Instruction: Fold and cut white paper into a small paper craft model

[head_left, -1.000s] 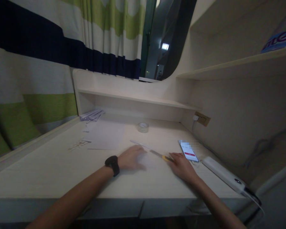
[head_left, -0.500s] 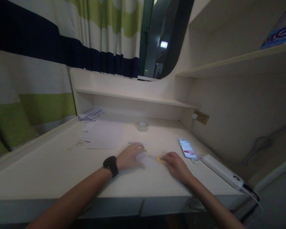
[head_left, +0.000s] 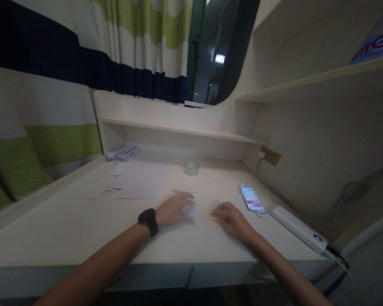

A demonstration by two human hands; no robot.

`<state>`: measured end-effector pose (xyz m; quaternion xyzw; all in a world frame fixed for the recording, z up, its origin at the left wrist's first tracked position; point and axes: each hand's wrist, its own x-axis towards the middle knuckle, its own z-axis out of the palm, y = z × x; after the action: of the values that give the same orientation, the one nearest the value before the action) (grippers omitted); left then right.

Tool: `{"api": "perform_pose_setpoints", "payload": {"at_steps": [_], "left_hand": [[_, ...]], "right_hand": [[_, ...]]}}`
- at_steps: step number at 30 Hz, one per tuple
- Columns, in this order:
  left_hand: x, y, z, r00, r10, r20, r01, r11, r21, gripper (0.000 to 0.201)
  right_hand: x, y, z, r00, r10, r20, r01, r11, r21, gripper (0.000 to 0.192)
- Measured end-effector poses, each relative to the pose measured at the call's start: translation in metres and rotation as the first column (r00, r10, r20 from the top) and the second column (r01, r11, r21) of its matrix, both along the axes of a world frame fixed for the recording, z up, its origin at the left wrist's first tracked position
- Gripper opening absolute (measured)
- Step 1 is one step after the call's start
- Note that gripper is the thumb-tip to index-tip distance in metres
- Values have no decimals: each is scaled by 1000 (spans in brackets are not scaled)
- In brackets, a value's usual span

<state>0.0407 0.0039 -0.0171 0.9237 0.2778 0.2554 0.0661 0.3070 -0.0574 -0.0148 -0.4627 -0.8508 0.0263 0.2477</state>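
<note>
Pale wooden counter (head_left: 67, 229) lies under your hands. Your right hand (head_left: 231, 219) has slid left since before, its grip closed on the yellow knife handle (head_left: 210, 214). Your left hand (head_left: 175, 208) presses flat on thin white paper (head_left: 196, 212).

Two hands (head_left: 175, 208) — one phone (head_left: 252, 199), one tape roll (head_left: 191, 168).
</note>
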Motion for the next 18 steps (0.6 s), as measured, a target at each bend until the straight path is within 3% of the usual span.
{"api": "perform_pose_setpoints", "payload": {"at_steps": [5,18], "left_hand": [[-3,-7,3,997,-4,-81,7,999,35,37],[-8,-10,-12,975,75,-208,-76,997,6,47]], "right_hand": [[-4,4,2,999,18,26,-17,999,-47,25],[1,-6,12,999,29,45,-23,992,-125,23]]}}
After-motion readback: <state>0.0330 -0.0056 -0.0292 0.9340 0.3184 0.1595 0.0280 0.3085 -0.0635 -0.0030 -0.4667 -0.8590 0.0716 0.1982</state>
